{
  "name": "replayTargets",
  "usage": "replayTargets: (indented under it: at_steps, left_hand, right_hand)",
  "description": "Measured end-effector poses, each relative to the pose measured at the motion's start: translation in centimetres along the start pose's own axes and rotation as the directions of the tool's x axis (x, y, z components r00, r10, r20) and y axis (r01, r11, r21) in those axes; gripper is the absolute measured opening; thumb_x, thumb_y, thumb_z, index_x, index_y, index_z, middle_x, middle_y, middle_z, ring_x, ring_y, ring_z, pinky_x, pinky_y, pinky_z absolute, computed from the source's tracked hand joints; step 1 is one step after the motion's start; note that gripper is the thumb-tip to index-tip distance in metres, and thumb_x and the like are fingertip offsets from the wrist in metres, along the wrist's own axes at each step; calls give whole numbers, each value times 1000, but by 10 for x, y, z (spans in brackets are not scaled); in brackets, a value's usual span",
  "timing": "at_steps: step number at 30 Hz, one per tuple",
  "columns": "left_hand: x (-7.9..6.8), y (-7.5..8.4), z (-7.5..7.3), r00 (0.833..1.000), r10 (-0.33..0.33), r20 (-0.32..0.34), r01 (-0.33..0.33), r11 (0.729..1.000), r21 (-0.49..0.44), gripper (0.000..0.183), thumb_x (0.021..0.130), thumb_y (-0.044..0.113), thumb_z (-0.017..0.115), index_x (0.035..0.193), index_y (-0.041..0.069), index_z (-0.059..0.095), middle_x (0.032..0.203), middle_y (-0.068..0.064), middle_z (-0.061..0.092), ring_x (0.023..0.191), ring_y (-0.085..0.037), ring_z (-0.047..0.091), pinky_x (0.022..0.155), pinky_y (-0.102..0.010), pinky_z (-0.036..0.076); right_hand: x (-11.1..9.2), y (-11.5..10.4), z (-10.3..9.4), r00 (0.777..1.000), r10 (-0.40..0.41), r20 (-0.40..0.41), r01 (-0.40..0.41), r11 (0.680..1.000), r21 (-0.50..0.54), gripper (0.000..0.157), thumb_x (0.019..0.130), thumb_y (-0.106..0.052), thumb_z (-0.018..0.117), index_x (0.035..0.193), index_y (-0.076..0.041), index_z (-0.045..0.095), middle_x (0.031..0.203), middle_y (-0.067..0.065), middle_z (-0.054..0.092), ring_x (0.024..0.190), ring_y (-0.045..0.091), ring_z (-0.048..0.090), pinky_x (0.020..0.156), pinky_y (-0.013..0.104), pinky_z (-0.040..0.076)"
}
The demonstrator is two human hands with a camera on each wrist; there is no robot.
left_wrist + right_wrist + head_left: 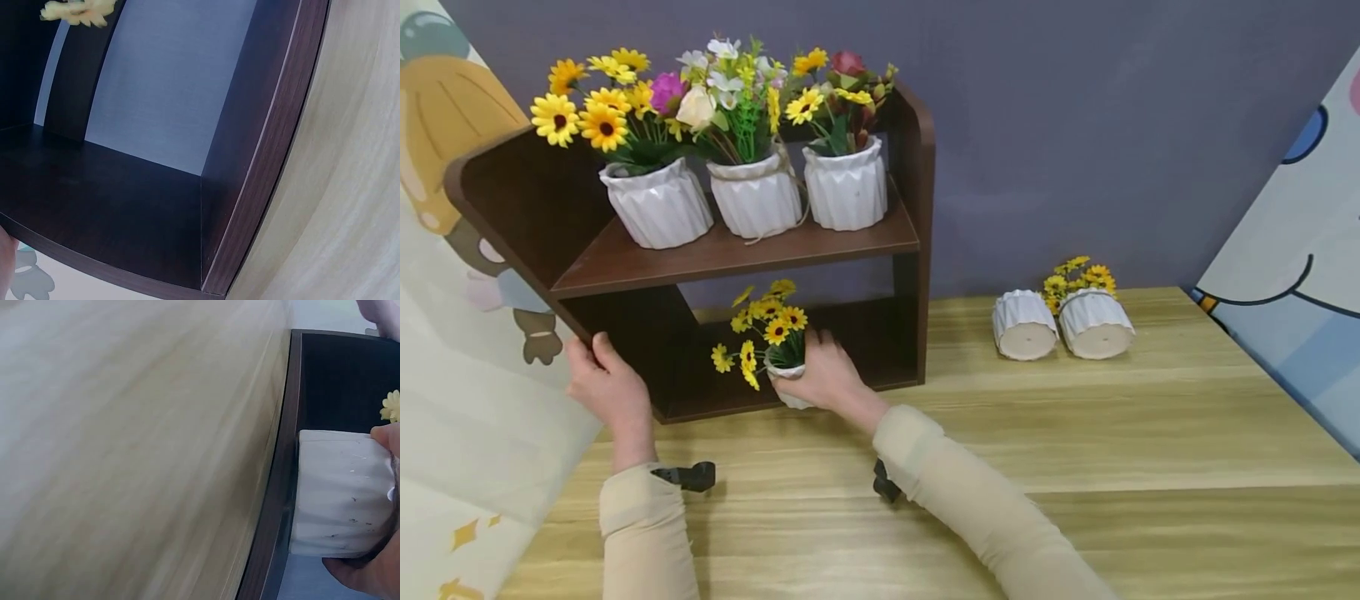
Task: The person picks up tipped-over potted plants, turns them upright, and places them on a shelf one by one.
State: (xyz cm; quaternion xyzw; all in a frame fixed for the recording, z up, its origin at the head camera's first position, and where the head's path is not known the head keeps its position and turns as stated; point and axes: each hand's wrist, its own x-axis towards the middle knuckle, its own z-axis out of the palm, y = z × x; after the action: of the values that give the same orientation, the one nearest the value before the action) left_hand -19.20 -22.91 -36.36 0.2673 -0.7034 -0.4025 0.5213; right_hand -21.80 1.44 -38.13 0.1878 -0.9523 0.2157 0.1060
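Apparent placement: the right hand grips a white, ribbed, ceramic-looking pot of yellow flowers at the lower front edge of a dark-brown wooden shelf, left hand at its left edge, grip unclear; easing inward seems called for next.

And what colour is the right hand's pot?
The pot is white, clearest in the right wrist view.

2 beige sleeves; 2 black wrist cameras.
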Motion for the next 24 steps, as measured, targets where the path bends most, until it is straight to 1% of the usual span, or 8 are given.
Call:
replayTargets:
  at_steps: [2, 6, 9, 12, 18, 21, 24]
  left_hand:
    - [0, -1, 0, 1000, -2, -8, 2, 1000, -9, 45, 93, 42, 43, 99, 0, 55, 67, 25, 30, 69, -11, 36, 65, -14, 24]
    - [0, -4, 1, 999, 34, -20, -35, 999, -8, 44, 93, 40, 43, 96, -2, 55, 67, 23, 31, 69, -11, 35, 65, -15, 24]
    - [1, -5, 2, 998, 64, -20, -65, 998, -10, 44, 93, 40, 43, 95, -3, 55, 69, 22, 32, 69, -13, 35, 65, -15, 24]
    - [1, -7, 2, 997, 71, -23, -72, 997, -12, 43, 94, 38, 43, 95, -3, 55, 69, 21, 32, 69, -15, 36, 65, -15, 24]
    - [0, -8, 3, 997, 75, -22, -74, 997, 8, 44, 94, 38, 42, 95, -4, 53, 69, 15, 34, 69, -20, 36, 64, -17, 24]
    - [0, -8, 4, 998, 62, -19, -61, 998, 8, 43, 94, 39, 42, 97, -2, 55, 71, 13, 38, 70, -18, 37, 64, -17, 24]
    - [0, -8, 4, 999, 51, -19, -51, 999, 3, 43, 94, 40, 42, 99, 0, 57, 72, 14, 39, 69, -15, 37, 64, -16, 24]
  right_hand:
    - [4, -4, 2, 1000, 5, 20, -5, 1000, 1, 91, 67, -59, 64, 134, -5, 34, 111, 11, 50, 96, 22, 55, 75, 30, 49]
    - [10, -10, 7, 999, 23, 45, -23, 1000, -6, 94, 68, -59, 64, 137, -5, 30, 114, 11, 48, 99, 22, 54, 76, 30, 49]
    - [15, -14, 12, 998, 32, 53, -32, 999, -8, 93, 68, -59, 64, 136, -5, 31, 116, 11, 47, 100, 22, 53, 77, 29, 49]
    - [18, -17, 16, 997, 35, 64, -34, 999, -13, 93, 69, -60, 63, 136, -4, 30, 118, 13, 46, 101, 22, 53, 78, 29, 49]
    - [27, -21, 20, 994, 35, 99, -37, 999, 16, 97, 71, -60, 63, 140, -4, 25, 123, 14, 43, 103, 23, 52, 81, 29, 48]
    - [33, -22, 20, 990, 27, 141, -31, 999, 27, 98, 72, -60, 62, 142, -4, 21, 129, 15, 39, 110, 24, 50, 85, 30, 46]
    - [38, -25, 21, 983, 30, 179, -35, 999, 28, 100, 73, -61, 60, 144, -5, 17, 136, 16, 34, 118, 25, 45, 90, 31, 44]
